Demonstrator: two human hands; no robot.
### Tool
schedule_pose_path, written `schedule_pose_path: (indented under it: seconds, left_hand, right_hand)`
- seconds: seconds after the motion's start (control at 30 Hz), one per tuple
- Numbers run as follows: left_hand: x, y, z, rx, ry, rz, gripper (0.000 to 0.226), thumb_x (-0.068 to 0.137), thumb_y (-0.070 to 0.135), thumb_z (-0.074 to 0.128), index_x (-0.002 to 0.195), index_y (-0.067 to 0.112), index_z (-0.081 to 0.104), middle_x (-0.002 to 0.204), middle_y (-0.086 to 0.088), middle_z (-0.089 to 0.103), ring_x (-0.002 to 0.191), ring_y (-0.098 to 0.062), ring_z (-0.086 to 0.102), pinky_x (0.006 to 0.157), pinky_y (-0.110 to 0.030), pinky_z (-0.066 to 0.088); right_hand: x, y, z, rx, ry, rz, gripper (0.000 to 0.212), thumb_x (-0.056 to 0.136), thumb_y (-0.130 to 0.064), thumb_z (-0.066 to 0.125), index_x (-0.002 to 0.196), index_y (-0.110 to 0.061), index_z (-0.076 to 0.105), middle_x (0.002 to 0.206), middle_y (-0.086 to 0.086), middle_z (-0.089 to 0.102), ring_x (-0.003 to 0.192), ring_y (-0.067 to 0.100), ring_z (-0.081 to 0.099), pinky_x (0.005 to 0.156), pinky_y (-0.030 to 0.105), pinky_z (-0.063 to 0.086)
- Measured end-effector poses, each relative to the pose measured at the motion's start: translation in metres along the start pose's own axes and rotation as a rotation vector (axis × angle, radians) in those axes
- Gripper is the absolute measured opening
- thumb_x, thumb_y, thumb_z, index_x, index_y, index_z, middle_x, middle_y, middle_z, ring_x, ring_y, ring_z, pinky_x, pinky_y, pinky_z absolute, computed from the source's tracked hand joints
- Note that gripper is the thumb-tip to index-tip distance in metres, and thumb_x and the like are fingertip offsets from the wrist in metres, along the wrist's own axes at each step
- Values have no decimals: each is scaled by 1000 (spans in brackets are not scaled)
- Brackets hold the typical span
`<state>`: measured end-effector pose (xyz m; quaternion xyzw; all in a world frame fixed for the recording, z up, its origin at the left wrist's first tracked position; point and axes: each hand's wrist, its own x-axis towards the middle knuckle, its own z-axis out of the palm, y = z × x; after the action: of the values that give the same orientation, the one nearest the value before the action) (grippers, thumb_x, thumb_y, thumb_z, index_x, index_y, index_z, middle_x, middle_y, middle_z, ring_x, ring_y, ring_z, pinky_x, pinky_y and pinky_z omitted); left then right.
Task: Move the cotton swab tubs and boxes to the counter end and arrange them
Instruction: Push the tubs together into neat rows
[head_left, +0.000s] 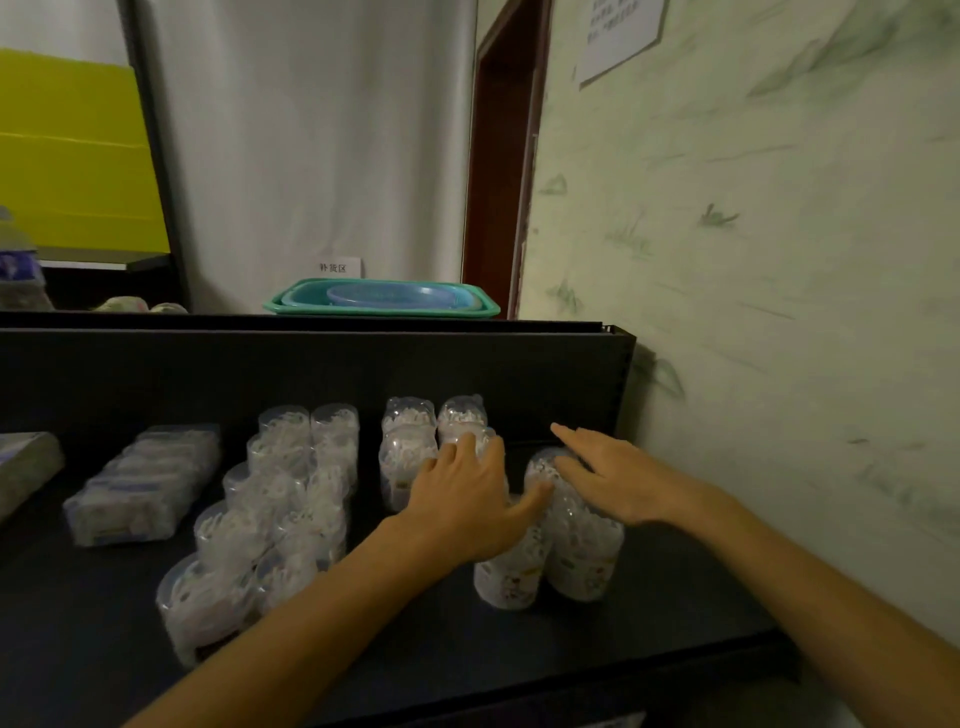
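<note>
Tubs (550, 540) | left hand (467, 499) draped on top | right hand (608, 478) flat

Two bare hands laid on clear cotton swab tubs at the wall end of a dark counter (597, 654).

The left hand (462, 499) is spread over the tops of the tubs in the middle cluster (410, 457), its thumb stretched towards the right-hand tubs (566, 551); the right hand (613, 473) is rested with straight fingers on those tubs, beside the pale patterned wall (779, 260). A double row of further tubs (275, 509) is seen to the left, and beyond it a row of wrapped swab boxes (140, 488). A teal tray (384, 304) holding a blue basin is set on the ledge behind.
</note>
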<state>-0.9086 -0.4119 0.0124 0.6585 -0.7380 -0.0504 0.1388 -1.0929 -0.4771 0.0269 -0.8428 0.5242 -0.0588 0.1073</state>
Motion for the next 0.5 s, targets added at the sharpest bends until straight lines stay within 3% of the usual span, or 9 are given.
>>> schedule_pose_path:
  seconds: [0.17, 0.5]
  left_hand:
    - [-7, -3, 9, 110, 39, 38, 89, 82, 77, 18, 147, 16, 18, 150, -9, 26, 136, -26, 26, 108, -43, 25]
    - [-30, -28, 6, 167, 13, 70, 73, 90, 66, 13, 149, 24, 1, 158, -3, 2, 145, -20, 0, 117, -42, 8]
  right_hand:
    - [-5, 0, 20, 20, -29, -2, 58, 101, -47, 22, 153, -29, 0, 161, -2, -7, 148, 16, 1, 119, 37, 11]
    - [-3, -35, 43, 130, 28, -37, 58, 101, -44, 23, 153, -26, 3, 162, -1, -2, 147, 18, 8, 117, 38, 16]
